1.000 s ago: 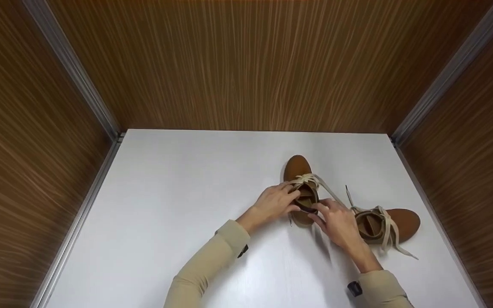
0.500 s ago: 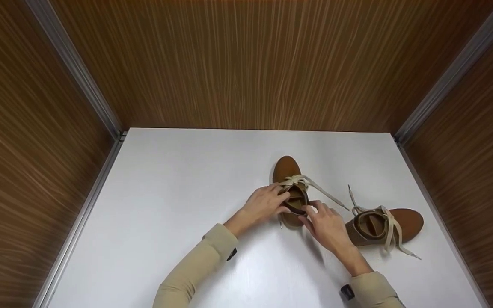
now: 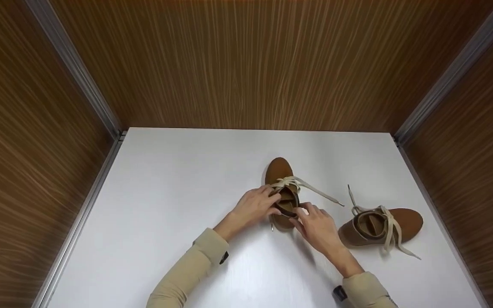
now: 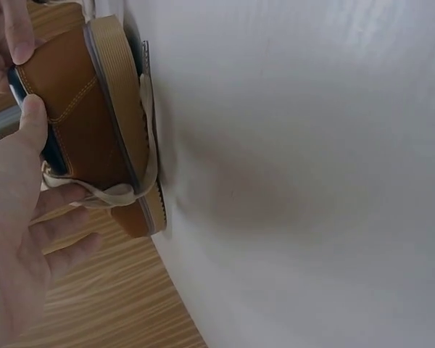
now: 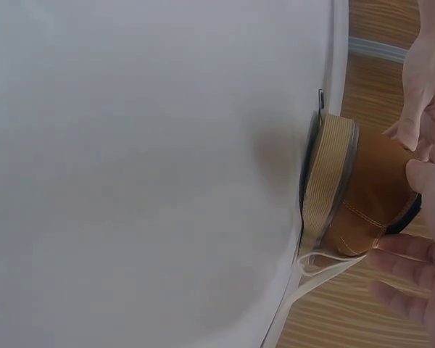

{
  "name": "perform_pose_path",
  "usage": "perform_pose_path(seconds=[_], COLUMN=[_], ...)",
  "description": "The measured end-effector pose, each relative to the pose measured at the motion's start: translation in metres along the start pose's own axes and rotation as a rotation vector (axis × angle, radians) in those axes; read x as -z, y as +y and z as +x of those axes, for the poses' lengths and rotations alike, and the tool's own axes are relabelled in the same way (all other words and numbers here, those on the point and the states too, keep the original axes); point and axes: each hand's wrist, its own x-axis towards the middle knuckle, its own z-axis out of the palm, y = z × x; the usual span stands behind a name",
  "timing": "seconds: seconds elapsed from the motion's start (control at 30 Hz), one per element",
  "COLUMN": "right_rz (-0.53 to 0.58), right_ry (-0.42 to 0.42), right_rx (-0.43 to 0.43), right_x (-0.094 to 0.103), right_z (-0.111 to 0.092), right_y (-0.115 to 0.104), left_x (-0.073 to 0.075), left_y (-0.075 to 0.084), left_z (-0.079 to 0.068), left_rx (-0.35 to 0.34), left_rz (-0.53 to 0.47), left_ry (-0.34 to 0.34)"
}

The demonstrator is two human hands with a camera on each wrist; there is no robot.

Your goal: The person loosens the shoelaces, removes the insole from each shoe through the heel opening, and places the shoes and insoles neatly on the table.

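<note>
A brown lace-up shoe [image 3: 279, 170] with cream laces [image 3: 287, 181] points toward the back wall, right of the table's middle. My left hand [image 3: 250, 207] grips the left side of its ankle opening, thumb near the heel. On the right rear of the opening, my right hand [image 3: 318, 227] pinches the rim between thumb and fingers. The left wrist view shows the shoe's tan ridged sole [image 4: 122, 87] close to the white surface; whether it touches all along is unclear. A matching shoe [image 3: 405, 224] stands to the right, toe pointing right, its laces [image 3: 390, 226] loosely hanging.
The white tabletop [image 3: 178, 171] extends to the left and in front of the shoes. Brown wood-grain panels [image 3: 246, 64] enclose the back and both sides, with grey metal rails [image 3: 79, 72] at the corners.
Both hands have moved left together with the held shoe, widening the gap to the other shoe. The second shoe's heel has come into view.
</note>
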Motion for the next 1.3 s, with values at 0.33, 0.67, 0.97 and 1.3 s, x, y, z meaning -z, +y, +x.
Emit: perform_pose_path(seconds=[0.33,0.67,0.97,1.3], right_rz=[0.008,0.012,0.024,0.043], right_ry=[-0.012,-0.002,-0.029,0.004], right_rx=[0.018,0.034,0.025,0.044], right_x=[-0.002,-0.004,-0.001,0.0], right_z=[0.001,0.0,0.0,0.004], right_y=[-0.015,-0.025,-0.031,-0.033], left_x=[0.001,0.004,0.007,0.009], left_y=[-0.003,-0.005,-0.006,-0.01], left_z=[-0.019,-0.032,-0.038,-0.043], left_rx=[0.02,0.019,0.012,-0.004], left_rz=[-0.025,-0.026,-0.04,-0.056], left_ry=[-0.019,-0.008,0.016,0.065])
